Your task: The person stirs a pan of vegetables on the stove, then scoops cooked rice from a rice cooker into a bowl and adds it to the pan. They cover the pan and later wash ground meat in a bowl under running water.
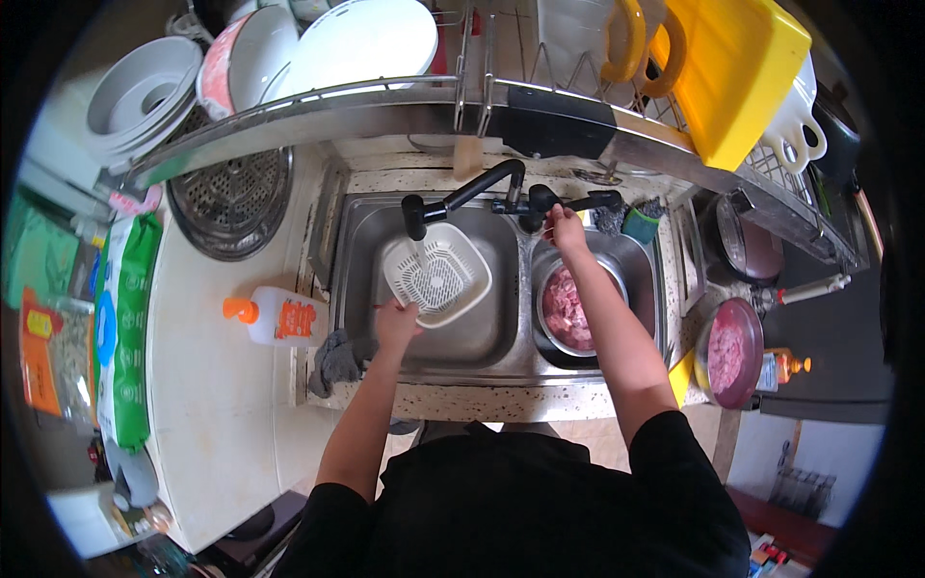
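My left hand (pixel 397 325) grips the near-left rim of a white plastic draining basket (pixel 477 271) in the left sink basin (pixel 498 332). Water runs into the basket from the black swivel faucet spout (pixel 413 217) above it. At the faucet's black handle (pixel 598 200), my right hand (pixel 568 228) has its fingers curled against the lever; the forearm partly covers the right basin. Under that forearm a metal bowl (pixel 543 325) holds pieces of raw meat (pixel 565 307).
A steel dish rack (pixel 405 119) with crockery and a yellow cutting board (pixel 751 79) overhangs the sink. Left are a pump bottle (pixel 271 316) and grey cloth (pixel 337 363). Right, a pan (pixel 751 361) holds more meat. A scouring sponge (pixel 643 222) lies behind the right basin.
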{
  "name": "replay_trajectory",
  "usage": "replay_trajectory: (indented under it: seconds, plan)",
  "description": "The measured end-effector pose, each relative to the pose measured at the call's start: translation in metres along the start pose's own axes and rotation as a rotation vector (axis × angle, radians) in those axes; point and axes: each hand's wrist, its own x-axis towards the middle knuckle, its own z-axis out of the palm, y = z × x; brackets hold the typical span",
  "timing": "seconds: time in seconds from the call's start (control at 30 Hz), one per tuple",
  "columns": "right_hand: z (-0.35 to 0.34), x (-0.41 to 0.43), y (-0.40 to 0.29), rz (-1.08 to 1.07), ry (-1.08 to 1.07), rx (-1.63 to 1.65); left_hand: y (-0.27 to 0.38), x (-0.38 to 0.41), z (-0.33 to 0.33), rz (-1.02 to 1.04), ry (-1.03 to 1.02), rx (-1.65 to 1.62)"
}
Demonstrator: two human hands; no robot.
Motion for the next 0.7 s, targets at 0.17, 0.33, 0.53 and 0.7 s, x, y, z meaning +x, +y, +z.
replay_trajectory:
  seconds: [0.17, 0.33, 0.53, 0.7]
  plan:
    - [-0.005, -0.078, 0.017, 0.013, -0.023, 0.165, 0.017, 0.035, 0.013, -0.135, -0.048, -0.229]
    - [-0.023, -0.18, 0.069, 0.052, -0.045, 0.237, 0.03, 0.053, 0.04, -0.078, -0.147, -0.23]
    - [-0.052, -0.256, 0.127, 0.286, 0.042, 0.336, -0.003, 0.032, 0.027, 0.012, -0.131, -0.157]
    - [-0.088, -0.258, 0.134, 0.274, 0.137, 0.358, -0.016, 0.082, -0.029, 0.158, -0.128, -0.195]
